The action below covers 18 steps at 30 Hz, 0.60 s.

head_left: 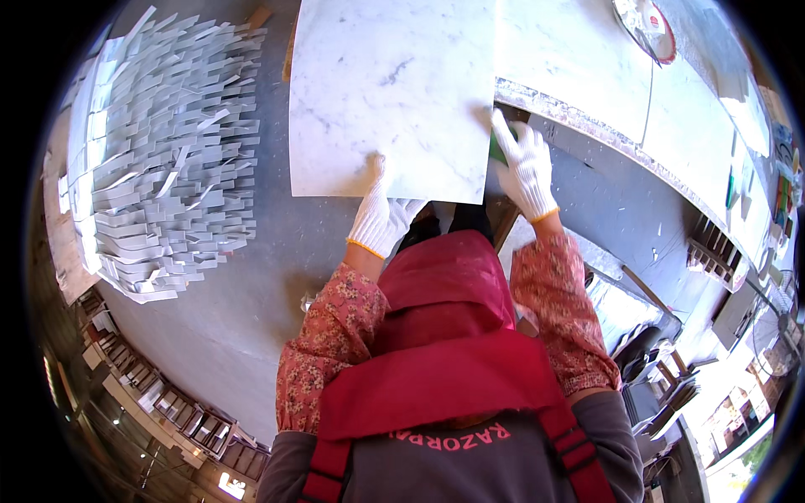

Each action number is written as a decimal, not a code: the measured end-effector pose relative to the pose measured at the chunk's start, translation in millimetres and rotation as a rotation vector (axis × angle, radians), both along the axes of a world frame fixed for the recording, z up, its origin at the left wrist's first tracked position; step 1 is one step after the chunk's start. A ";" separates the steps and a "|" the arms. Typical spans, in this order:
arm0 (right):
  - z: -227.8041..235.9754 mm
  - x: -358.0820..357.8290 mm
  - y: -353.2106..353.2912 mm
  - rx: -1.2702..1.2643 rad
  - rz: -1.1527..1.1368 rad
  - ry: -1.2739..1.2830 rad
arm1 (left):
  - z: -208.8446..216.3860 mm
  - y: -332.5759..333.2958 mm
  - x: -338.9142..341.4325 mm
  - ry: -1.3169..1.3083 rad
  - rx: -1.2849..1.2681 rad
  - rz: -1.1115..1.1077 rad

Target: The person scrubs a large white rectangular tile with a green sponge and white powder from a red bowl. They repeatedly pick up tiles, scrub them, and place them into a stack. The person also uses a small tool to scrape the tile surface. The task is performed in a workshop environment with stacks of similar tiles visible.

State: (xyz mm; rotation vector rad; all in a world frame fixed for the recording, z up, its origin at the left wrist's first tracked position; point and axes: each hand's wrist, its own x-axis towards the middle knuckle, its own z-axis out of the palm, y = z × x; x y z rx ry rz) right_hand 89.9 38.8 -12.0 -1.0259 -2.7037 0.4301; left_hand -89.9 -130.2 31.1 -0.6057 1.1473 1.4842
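A large white sheet with grey marble veining (390, 101) lies in front of me, its near edge overhanging toward my body. My left hand (381, 214), in a white knitted glove, holds that near edge. The thumb rests on top while the fingers pass beneath and are partly hidden. Beside the sheet's right edge is my right hand (527, 168), gloved the same way. Its fingers are apart and stretched forward, with a fingertip at or very close to the edge. A bit of something green shows behind this hand.
Stacked pale strips (172, 168) fan out in layers on the left. A long white-topped table (579, 101) runs along the right, bearing a round red-rimmed item (658, 38). Slatted wooden racks (184, 411) line the lower left, and a standing fan (776, 335) is at far right.
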 end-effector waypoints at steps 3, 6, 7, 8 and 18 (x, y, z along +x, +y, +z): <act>-7.6 -6.5 -0.3 -0.046 0.036 0.063 | 1.8 0.7 -1.3 0.008 0.021 -0.018; -12.1 13.2 -37.0 -0.142 0.076 0.193 | -1.0 -0.3 -0.8 -0.014 0.013 0.001; -11.6 24.5 -51.3 -0.196 0.110 0.178 | -3.0 -1.3 -0.9 -0.026 0.013 0.007; -11.0 37.4 -65.3 -0.250 0.141 0.203 | -4.4 -1.0 -1.6 -0.037 0.015 0.011; 20.1 6.2 -84.4 -0.623 -0.386 0.635 | -5.7 -7.1 0.3 0.015 0.032 -0.012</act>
